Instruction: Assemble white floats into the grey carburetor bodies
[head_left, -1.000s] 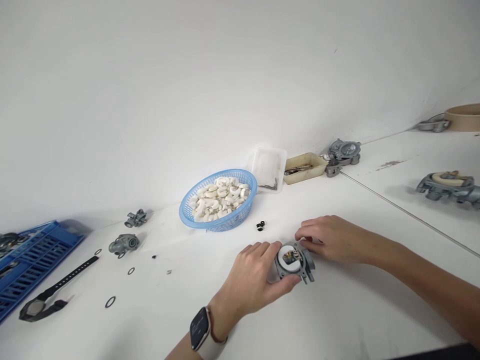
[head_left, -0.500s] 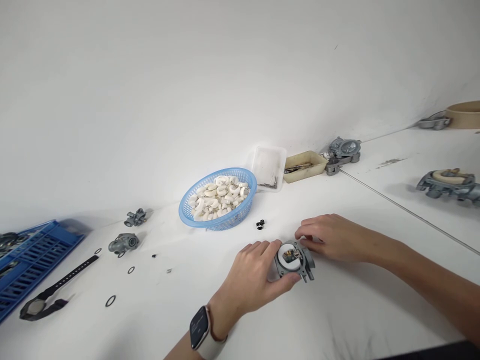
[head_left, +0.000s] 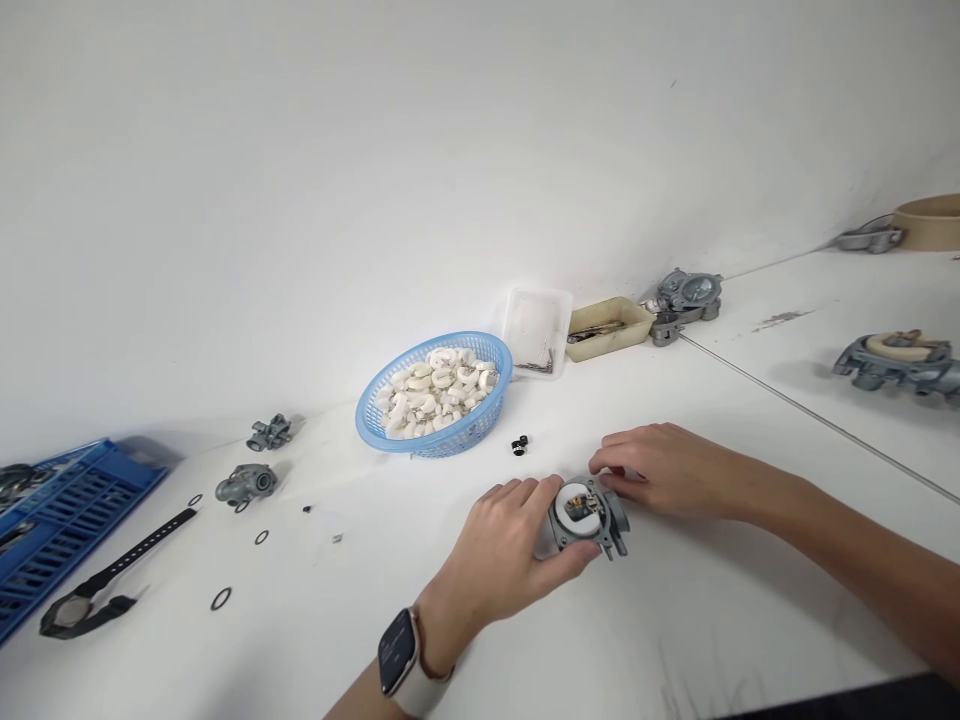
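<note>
My left hand (head_left: 504, 545) is wrapped round a grey metal carburetor body (head_left: 611, 515), thumb on the near side and fingers on the far side. A white C-shaped float (head_left: 568, 522) sits in its open face, with brass parts in the middle. At the body's upper right edge is my right hand (head_left: 660, 470), its thumb and fingers curled together. Whatever those fingertips hold, if anything, is hidden. Two small black parts (head_left: 519, 446) lie beyond the carburetor on the white table.
A blue basket (head_left: 360, 412) holds many white floats. Beside it are a clear tray (head_left: 534, 325) of thin pins and a yellowish box (head_left: 600, 346). More carburetor bodies (head_left: 247, 484) lie left and right. Black rings (head_left: 220, 599), a watch (head_left: 73, 612) and a blue crate (head_left: 82, 540) are at left.
Both hands stay at the carburetor in nearly the same pose. The whole view has shifted very slightly; nothing else has visibly moved.
</note>
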